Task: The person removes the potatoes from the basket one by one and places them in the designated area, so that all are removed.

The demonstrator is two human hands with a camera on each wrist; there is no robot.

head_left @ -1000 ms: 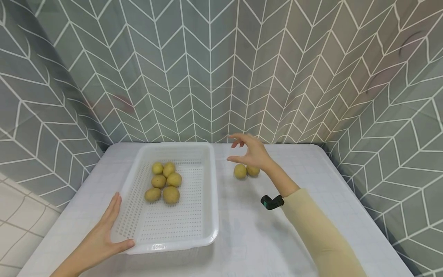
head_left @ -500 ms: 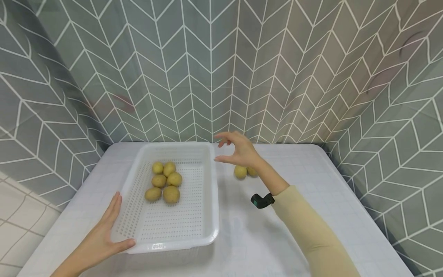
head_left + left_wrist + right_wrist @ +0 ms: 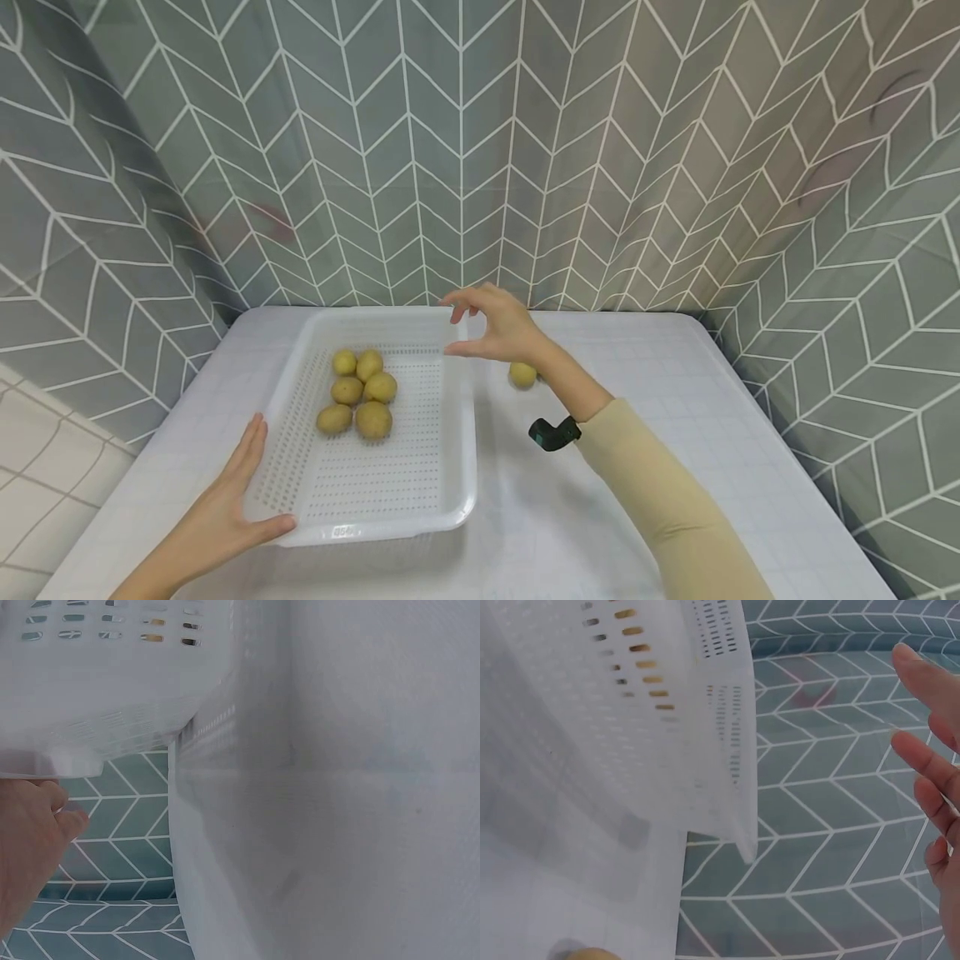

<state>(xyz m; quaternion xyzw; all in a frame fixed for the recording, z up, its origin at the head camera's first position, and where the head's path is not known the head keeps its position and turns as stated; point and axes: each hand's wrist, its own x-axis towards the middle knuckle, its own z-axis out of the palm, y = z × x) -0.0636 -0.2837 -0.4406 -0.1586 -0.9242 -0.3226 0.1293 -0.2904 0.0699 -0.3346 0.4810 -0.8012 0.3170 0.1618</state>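
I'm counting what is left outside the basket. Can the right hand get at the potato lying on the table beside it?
Probably yes. The right hand is open, holds nothing and hovers just above the potato; nothing lies between them, and the basket stands off to one side.

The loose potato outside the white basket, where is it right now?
In the head view, the loose potato lies on the table, just right of the white basket, partly hidden behind the right hand.
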